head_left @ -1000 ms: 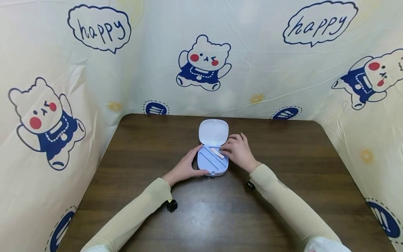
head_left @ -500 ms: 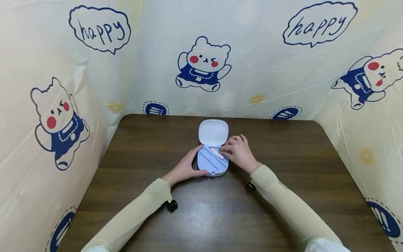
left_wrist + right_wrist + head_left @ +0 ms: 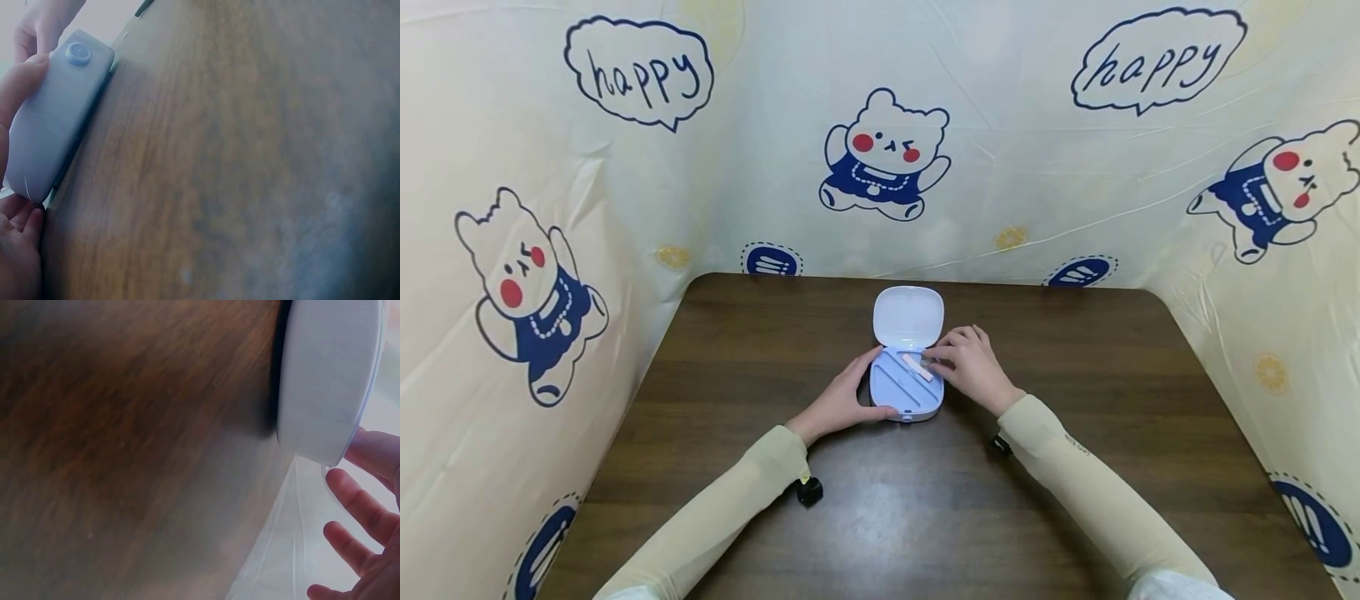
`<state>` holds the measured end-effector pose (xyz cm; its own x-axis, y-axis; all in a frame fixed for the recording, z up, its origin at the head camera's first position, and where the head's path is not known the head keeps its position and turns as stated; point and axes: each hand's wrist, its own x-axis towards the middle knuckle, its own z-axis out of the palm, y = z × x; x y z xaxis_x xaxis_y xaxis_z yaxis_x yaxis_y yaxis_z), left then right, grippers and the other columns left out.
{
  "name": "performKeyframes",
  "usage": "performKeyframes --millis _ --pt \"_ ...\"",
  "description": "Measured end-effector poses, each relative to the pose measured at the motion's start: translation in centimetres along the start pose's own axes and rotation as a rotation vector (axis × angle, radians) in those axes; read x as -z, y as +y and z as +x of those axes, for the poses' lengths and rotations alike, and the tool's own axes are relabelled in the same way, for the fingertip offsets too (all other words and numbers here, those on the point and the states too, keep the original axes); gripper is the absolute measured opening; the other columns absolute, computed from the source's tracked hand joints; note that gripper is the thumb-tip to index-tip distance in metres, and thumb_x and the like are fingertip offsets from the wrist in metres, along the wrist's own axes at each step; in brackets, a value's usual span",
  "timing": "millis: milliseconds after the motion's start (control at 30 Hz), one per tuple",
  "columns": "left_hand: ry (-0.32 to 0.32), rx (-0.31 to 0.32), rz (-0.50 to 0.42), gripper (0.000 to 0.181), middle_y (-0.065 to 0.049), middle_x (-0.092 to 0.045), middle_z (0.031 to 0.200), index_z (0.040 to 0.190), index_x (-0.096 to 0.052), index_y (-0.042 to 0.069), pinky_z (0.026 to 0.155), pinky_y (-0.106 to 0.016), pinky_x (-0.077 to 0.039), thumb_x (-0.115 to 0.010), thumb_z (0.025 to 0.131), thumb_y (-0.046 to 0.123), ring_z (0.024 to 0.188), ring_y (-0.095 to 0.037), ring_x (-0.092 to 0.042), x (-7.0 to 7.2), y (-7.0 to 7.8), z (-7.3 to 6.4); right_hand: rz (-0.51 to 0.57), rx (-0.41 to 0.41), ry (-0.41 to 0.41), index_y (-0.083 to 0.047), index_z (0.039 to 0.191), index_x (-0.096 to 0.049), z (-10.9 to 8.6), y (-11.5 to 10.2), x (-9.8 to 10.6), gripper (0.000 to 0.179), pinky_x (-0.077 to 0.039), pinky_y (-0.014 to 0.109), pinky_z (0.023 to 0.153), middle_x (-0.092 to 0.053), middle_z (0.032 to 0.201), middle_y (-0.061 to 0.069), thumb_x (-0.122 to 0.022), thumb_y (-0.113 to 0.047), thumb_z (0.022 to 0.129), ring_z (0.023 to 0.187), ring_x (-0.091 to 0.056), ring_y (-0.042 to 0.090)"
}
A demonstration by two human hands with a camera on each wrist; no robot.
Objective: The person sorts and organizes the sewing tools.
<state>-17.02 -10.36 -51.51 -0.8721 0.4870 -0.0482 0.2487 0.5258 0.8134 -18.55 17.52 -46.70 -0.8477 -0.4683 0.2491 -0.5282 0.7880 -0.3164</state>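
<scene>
A light-blue hinged case (image 3: pixel 904 392) lies on the brown table with its pale lid (image 3: pixel 908 317) raised at the back. Slanting compartments divide its inside, and a slim white-and-pink strip (image 3: pixel 917 367) lies diagonally in one. My left hand (image 3: pixel 842 400) grips the left side, thumb at the front corner and fingers round the back. From the right, my right hand (image 3: pixel 972 367) reaches over the edge; its thumb and forefinger pinch a small greyish piece (image 3: pixel 926 362) at the upper right compartment. In the right wrist view the other fingers (image 3: pixel 362 506) spread outside the case (image 3: pixel 328 381).
The wooden table (image 3: pixel 880 517) has rounded far corners. A pale curtain (image 3: pixel 760 150) printed with bears and the word "happy" hangs behind it and along both sides. A small black device (image 3: pixel 809 492) sits under the left wrist.
Both hands and the case stay almost in place. The curtain on the left has shifted, its bear print moving right and then slightly back.
</scene>
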Motion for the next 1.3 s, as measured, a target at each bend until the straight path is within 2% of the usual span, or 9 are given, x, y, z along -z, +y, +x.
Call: performKeyframes --millis 167,467,633,867,1067,1300 --pt "0.003 0.010 -0.003 0.112 -0.006 -0.028 0.168 0.167 -0.020 0.030 0.123 -0.052 -0.029 -0.085 0.080 0.059 0.153 -0.025 -0.032 0.0 0.1 0.0 0.035 0.000 0.013 -0.016 0.117 -0.081 -0.3 0.2 0.5 0.023 -0.030 0.066 0.115 -0.074 0.106 0.004 -0.080 -0.020 0.094 0.115 -0.057 0.030" --pt "0.009 0.004 -0.003 0.114 -0.006 -0.029 0.168 0.167 -0.021 0.028 0.122 -0.052 -0.030 -0.087 0.079 0.058 0.153 -0.025 -0.032 -0.1 0.1 0.0 0.080 -0.029 0.052 -0.012 0.112 -0.081 -1.6 1.2 1.5 0.019 -0.033 0.061 0.113 -0.076 0.108 0.006 -0.080 -0.014 0.093 0.119 -0.056 0.034" --pt "0.014 0.000 -0.004 0.113 -0.006 -0.029 0.168 0.167 -0.022 0.028 0.122 -0.052 -0.030 -0.087 0.079 0.058 0.153 -0.026 -0.031 0.0 0.2 0.0 0.126 -0.028 0.066 -0.010 0.109 -0.081 -2.4 2.1 2.1 0.017 -0.035 0.061 0.109 -0.076 0.107 0.008 -0.080 -0.012 0.093 0.119 -0.056 0.035" --pt "0.008 0.006 -0.003 0.113 -0.006 -0.028 0.169 0.167 -0.021 0.029 0.122 -0.052 -0.029 -0.087 0.079 0.058 0.153 -0.026 -0.031 0.0 0.2 0.0 0.181 -0.051 0.044 -0.006 0.108 -0.080 -4.0 3.8 2.7 0.016 -0.036 0.065 0.108 -0.076 0.108 0.011 -0.079 -0.009 0.093 0.121 -0.055 0.041" --pt "0.007 0.003 -0.004 0.113 -0.005 -0.029 0.168 0.167 -0.022 0.027 0.122 -0.052 -0.029 -0.086 0.079 0.058 0.153 -0.026 -0.031 -0.1 0.1 0.0 0.183 -0.082 0.029 -0.005 0.109 -0.080 -5.3 5.1 3.4 0.016 -0.037 0.064 0.107 -0.076 0.109 0.012 -0.078 -0.009 0.094 0.121 -0.054 0.041" --pt "0.012 0.002 -0.009 0.113 -0.005 -0.029 0.168 0.167 -0.021 0.030 0.123 -0.052 -0.029 -0.087 0.079 0.058 0.153 -0.026 -0.031 0.0 0.0 0.0 0.167 -0.048 0.071 -0.004 0.105 -0.080 -6.7 6.0 3.7 0.014 -0.039 0.065 0.104 -0.076 0.107 0.013 -0.079 -0.006 0.092 0.117 -0.057 0.046"
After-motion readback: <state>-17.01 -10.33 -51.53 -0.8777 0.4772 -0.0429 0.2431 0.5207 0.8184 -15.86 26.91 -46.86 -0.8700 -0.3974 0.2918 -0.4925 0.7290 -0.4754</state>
